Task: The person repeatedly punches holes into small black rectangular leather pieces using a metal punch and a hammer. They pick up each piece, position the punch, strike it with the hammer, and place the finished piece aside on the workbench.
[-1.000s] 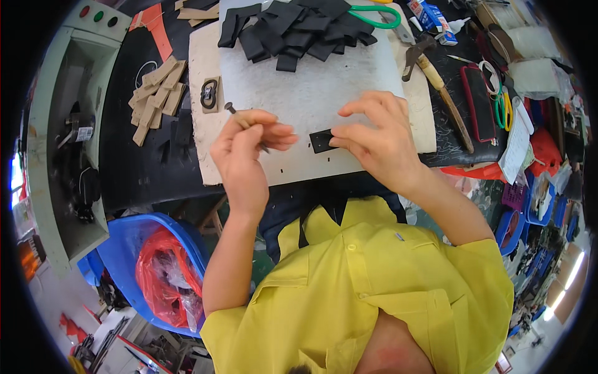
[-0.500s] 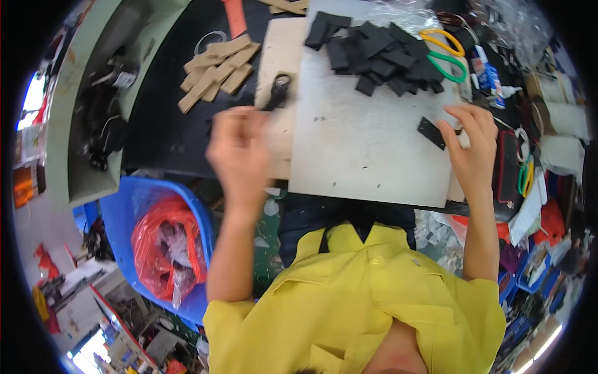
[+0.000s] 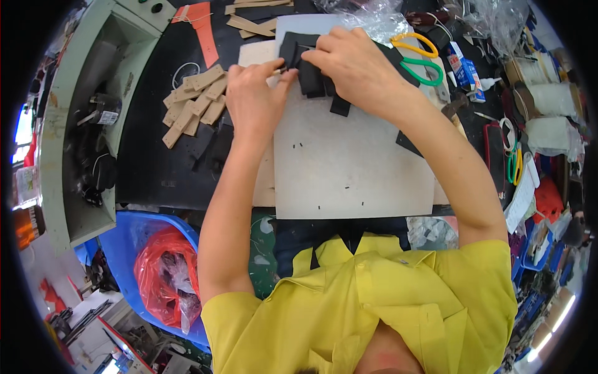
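Note:
Above the far left part of the pale board point(image 3: 352, 168), my two hands come together at a small black strip point(image 3: 292, 57). My left hand point(image 3: 254, 93) pinches it from the left with thumb and forefinger; a short pale piece shows at those fingertips, too small to name. From the right, my right hand point(image 3: 358, 68) has its thumb and fingers closed at the same strip. Just under and beside my right hand lies a pile of flat black strips point(image 3: 313, 82), partly covered by it. A single black strip point(image 3: 407, 143) rests on the board, half hidden beneath my right forearm.
Tan strips point(image 3: 198, 103) lie heaped on the black tabletop point(image 3: 159, 168) to the left. Scissors with yellow handles point(image 3: 416, 43) and green handles point(image 3: 423, 71) sit right of the pile. A blue tub point(image 3: 124, 240) holding a red bag point(image 3: 149, 265) stands below the table's left edge.
My right hand has left the single black strip at the right and moved to the far left of the board. My left hand has risen to meet it. The view has shifted slightly.

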Available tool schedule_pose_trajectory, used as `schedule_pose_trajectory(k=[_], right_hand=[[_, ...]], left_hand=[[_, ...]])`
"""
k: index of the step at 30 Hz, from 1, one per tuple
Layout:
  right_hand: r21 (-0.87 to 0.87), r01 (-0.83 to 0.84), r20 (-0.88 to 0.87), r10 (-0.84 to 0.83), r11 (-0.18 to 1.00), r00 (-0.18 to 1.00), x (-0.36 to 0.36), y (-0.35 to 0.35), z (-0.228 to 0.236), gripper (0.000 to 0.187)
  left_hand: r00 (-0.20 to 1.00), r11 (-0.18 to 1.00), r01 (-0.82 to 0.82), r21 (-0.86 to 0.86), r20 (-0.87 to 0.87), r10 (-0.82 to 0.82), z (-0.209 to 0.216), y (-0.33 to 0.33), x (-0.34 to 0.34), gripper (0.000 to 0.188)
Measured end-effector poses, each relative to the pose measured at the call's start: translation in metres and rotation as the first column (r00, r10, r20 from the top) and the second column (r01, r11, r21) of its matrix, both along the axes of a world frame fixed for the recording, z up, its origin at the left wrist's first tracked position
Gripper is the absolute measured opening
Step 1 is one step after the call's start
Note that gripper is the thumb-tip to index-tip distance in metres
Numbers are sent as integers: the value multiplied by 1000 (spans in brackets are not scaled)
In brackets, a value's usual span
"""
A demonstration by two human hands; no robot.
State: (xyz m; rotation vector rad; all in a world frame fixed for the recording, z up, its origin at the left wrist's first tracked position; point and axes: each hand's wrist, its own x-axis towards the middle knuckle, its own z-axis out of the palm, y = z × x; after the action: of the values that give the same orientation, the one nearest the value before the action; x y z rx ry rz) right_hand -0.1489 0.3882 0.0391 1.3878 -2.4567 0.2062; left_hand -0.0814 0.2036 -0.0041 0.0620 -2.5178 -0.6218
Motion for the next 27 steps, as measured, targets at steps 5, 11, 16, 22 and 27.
schedule_pose_trajectory(k=[5,11,16,22,27], right_hand=[[-376,170,408,-2,911,913,49,59,26,18],[-412,109,398,72,905,915,130,122,-19,26],[-309,311,295,-220,899,930,154,116,-18,38],[-438,338,400,-156,833,903,164,109,-27,24],[-517,68,566,282,853,775,187,92,-23,17]], left_hand=[[995,994,76,73,-75,-70,5,1,10,23],[900,895,430,121,20,-435,14,44,53,32],[938,932,348,105,-45,-345,6,44,58,33],[968,949,249,193,-79,-238,28,40,83,29],[952,934,296,202,23,-307,29,39,108,30]])
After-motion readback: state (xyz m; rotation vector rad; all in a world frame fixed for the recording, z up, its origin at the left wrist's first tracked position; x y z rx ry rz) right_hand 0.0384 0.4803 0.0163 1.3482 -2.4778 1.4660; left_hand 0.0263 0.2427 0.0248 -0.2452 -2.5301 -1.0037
